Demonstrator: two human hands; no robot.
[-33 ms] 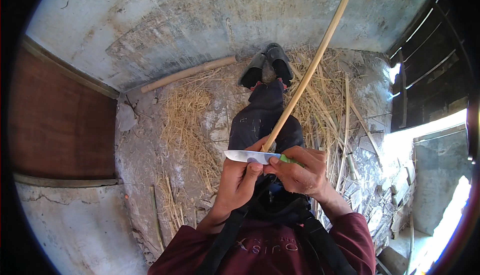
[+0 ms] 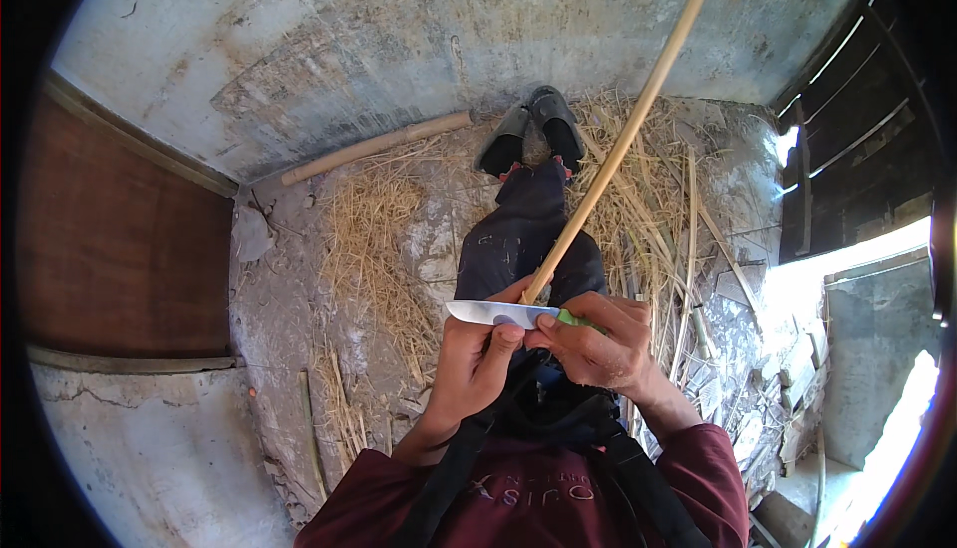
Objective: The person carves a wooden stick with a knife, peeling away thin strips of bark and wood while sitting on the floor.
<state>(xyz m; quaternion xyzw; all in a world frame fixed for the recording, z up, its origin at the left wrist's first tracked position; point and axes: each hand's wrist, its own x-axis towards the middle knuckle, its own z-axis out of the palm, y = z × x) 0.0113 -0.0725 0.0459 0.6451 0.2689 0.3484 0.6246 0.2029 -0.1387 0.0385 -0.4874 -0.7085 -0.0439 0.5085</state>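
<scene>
In my right hand [image 2: 598, 339] is a knife [image 2: 478, 311], its green handle wrapped by closed fingers. The blade points left and lies across the near end of a long, pale wooden stick [image 2: 628, 134]. My left hand [image 2: 473, 364] is closed around that near end, its thumb by the lower edge of the blade; the knife and fingers partly hide the grip. From my hands the stick slants up and right, past my dark trousers [image 2: 513, 239], and runs out of the picture at the top.
Straw and shavings [image 2: 374, 219] litter the floor, with long split strips [image 2: 691, 249] to the right. A thick round pole [image 2: 379, 146] lies along the foot of the grey wall [image 2: 399, 29]. At left is a brown panel [image 2: 120, 239]; dark slatted boards [image 2: 857, 139] stand right.
The stick's far part has swung slightly to the right, and it appears rolled a little. The hands and knife look nearly unchanged.
</scene>
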